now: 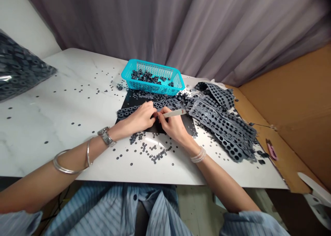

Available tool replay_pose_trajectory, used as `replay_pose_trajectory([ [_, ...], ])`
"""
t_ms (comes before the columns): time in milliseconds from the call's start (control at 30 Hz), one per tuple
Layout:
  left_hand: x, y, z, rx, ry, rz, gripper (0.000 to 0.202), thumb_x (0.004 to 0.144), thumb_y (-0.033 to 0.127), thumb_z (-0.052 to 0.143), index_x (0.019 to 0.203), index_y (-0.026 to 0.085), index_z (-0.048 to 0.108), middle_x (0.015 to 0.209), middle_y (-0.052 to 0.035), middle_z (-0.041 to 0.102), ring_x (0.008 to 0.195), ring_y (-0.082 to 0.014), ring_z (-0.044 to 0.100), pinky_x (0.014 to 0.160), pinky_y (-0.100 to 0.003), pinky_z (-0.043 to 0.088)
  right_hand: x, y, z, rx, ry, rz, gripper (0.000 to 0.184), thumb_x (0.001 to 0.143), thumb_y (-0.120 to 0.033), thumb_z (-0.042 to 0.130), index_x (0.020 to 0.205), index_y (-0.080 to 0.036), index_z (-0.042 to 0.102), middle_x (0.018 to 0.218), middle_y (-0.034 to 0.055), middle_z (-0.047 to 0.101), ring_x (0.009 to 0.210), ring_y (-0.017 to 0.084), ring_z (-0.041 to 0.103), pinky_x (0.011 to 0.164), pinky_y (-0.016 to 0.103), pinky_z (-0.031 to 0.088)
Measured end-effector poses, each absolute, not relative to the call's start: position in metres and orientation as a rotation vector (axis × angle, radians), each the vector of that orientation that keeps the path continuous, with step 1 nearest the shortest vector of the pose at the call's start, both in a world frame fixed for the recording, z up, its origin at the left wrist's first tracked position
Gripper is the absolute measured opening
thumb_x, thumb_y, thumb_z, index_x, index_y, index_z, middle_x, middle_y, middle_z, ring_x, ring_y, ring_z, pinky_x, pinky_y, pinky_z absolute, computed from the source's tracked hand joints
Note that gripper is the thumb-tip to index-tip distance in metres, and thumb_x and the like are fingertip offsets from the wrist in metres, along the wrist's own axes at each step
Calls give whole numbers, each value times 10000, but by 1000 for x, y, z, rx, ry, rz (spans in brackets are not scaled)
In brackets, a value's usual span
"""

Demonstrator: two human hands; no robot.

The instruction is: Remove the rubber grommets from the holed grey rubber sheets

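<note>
Fingertips [152, 112] of left hand [138, 119] clamped on rubber strip [126, 111], apparently pinning it to black mat [132, 97]. Fingers [162, 116] of right hand [176, 126] pinched on one pale tool [174, 113], tip hidden. Beyond, one blue basket [152, 88] of rings; toward right desk edge, punched sheets [222, 122]; near front edge, loose rings [152, 150].

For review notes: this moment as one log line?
left hand: on gray rubber strip | right hand: holding pale flat tool | nearby: teal basket

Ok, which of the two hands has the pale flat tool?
The right hand: its fingers grip the pale flat tool. The left hand holds no tool and lies on the dark ring strip.
</note>
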State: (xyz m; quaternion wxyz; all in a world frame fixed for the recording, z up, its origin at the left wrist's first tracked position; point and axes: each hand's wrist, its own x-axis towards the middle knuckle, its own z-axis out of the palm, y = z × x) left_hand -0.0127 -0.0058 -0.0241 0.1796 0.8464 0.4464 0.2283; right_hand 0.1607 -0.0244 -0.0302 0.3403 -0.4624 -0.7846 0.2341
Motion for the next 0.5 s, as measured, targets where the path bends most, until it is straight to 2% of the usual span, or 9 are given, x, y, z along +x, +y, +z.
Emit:
replay_pose_trajectory([
  [100,-25,-4,-3,2069,1238,723,56,740,239,684,731,203,726,782,-30,586,770,-194,548,734,-322,404,161,-24,-31,-1218,-2034,595,250,930,-269,465,683,-232,464,619,-3,555,580,154,496,601,287,348],
  [233,-41,4,11,1484,1239,953,161,702,326,778,783,194,735,754,-30,626,713,-151,533,627,-279,389,164,-22,-33,-1240,-1925,691,305,936,-357,494,665,-219,509,620,-1,603,587,147,524,615,279,379],
  [400,-41,15,-5,957,971,968,107,688,153,796,753,150,712,920,-104,673,750,-129,579,506,-226,354,168,-19,-31,-1278,-1679,799,310,916,-443,527,715,-209,558,604,2,640,573,151,558,583,266,398],
  [500,-38,17,-13,873,882,938,127,731,89,744,845,143,749,979,-134,680,839,-160,623,488,-211,384,171,-18,-28,-1285,-1621,798,302,897,-448,554,714,-208,560,604,5,644,577,158,580,589,270,414],
])
